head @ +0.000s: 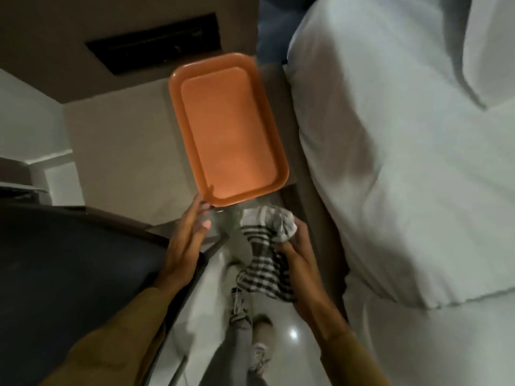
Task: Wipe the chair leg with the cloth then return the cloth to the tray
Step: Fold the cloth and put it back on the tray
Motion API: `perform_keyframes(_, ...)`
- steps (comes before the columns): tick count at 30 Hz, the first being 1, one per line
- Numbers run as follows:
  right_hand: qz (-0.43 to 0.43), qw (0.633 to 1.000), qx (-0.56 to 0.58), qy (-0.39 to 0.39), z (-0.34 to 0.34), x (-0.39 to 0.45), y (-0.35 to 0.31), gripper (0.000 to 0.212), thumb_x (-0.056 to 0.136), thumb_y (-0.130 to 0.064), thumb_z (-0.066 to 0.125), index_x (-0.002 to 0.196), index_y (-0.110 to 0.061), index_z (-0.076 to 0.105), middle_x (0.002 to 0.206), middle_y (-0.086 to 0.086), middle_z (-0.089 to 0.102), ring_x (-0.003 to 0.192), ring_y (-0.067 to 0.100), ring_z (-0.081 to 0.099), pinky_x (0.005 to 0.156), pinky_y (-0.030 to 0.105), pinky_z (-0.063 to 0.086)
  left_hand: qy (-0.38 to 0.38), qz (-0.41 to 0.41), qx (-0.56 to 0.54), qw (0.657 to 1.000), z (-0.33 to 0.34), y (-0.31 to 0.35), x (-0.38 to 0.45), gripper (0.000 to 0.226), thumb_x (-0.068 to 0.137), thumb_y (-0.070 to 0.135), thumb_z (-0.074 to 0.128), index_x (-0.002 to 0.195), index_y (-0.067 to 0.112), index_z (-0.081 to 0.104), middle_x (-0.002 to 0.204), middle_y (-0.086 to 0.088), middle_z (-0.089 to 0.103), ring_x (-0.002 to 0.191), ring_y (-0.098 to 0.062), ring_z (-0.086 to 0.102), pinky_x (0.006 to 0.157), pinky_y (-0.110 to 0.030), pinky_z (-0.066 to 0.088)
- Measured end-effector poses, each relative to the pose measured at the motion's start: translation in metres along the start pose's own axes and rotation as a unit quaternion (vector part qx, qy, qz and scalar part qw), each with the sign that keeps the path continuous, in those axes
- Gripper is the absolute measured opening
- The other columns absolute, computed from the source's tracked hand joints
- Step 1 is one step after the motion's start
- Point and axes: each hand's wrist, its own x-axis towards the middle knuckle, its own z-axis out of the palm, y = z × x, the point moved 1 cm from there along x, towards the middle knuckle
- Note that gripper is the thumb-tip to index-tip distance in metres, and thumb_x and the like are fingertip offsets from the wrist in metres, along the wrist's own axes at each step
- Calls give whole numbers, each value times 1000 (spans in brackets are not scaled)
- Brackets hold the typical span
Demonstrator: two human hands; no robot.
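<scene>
An orange tray (178, 107) lies on a beige bedside table, with nothing in it. My right hand (299, 263) grips a grey and white striped cloth (264, 246), bunched at the top and hanging down just below the tray's near edge. My left hand (185, 240) is flat with fingers extended, its fingertips at the tray's near left corner. It rests over the dark chair (69, 268) at the lower left. The chair's legs are hidden from view.
A bed with white bedding (404, 162) fills the right side. The beige bedside table (119, 151) carries the tray, with a dark recessed slot (153, 43) in the wall behind. Below are glossy white floor tiles (295, 338) and my feet in sneakers (250, 330).
</scene>
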Motion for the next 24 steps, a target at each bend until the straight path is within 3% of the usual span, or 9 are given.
perform_keyframes(2, -13, 999, -3, -31, 4, 17, -32, 45, 112, -8, 48, 144, -35, 66, 135, -8, 79, 124, 10, 77, 94, 22, 64, -39, -69, -96, 992, 15, 11, 11, 59, 93, 68, 52, 151, 72, 42, 153, 31, 61, 138, 20, 55, 105, 1, 46)
perform_keyframes(3, -1, 999, 2, -43, 10, 28, -43, 44, 110, -11, 50, 142, -34, 69, 136, -3, 80, 124, 15, 78, 91, 23, 65, -48, -103, -151, 982, 22, 15, 17, 61, 91, 72, 59, 151, 70, 45, 155, 31, 61, 139, 14, 58, 107, -6, 50)
perform_keyframes(6, 49, 997, 23, -48, 29, 54, -67, 39, 103, -24, 56, 136, -35, 74, 135, 7, 81, 126, 29, 78, 91, 35, 67, -82, -209, -306, 925, 34, 29, 33, 97, 77, 72, 81, 161, 32, 52, 142, 7, 79, 124, -12, 77, 101, -27, 61)
perform_keyframes(11, 9, 997, -27, -73, 45, 98, -89, 40, 106, -48, 63, 143, -35, 69, 140, -2, 79, 127, 15, 78, 97, 31, 68, 7, -123, -306, 944, 39, 48, 61, 82, 92, 36, 88, 163, 41, 47, 146, 2, 76, 137, -22, 72, 118, -48, 56)
perform_keyframes(15, -98, 976, -187, -52, 48, 143, -91, 37, 111, -19, 63, 146, -9, 62, 142, 12, 75, 133, 28, 72, 116, 50, 58, 127, -48, -178, 975, 40, 52, 93, 88, 104, 1, 72, 170, 38, 27, 151, -9, 68, 136, -23, 71, 113, -37, 62)
perform_keyframes(18, -172, 931, -322, -15, 48, 168, -84, 38, 112, -13, 57, 150, -7, 56, 140, 7, 73, 127, 19, 70, 110, 42, 58, 189, -8, -77, 979, 40, 49, 107, 92, 104, -3, 66, 169, 42, 17, 143, -14, 63, 132, -24, 67, 115, -41, 59)
perform_keyframes(20, -190, 913, -361, -14, 49, 180, -78, 43, 113, -13, 53, 157, -10, 50, 146, 11, 70, 131, 27, 70, 112, 47, 58, 215, 17, -21, 976, 46, 44, 112, 85, 104, -7, 58, 165, 43, 26, 147, -17, 56, 131, -13, 61, 117, -22, 54)
perform_keyframes(22, -175, 907, -384, -15, 50, 189, -73, 54, 113, -11, 51, 165, -15, 40, 152, 16, 66, 134, 36, 69, 115, 52, 57, 236, 9, 35, 971, 55, 39, 112, 79, 96, -17, 49, 162, 27, 43, 148, -17, 50, 126, -5, 55, 111, 4, 40)
perform_keyframes(24, -144, 907, -395, -22, 47, 196, -70, 63, 113, -13, 51, 170, -23, 28, 154, 17, 64, 132, 34, 70, 114, 47, 58, 231, -9, 74, 970, 62, 32, 110, 74, 89, -23, 46, 154, 12, 55, 145, -22, 47, 124, -13, 52, 107, 9, 38)
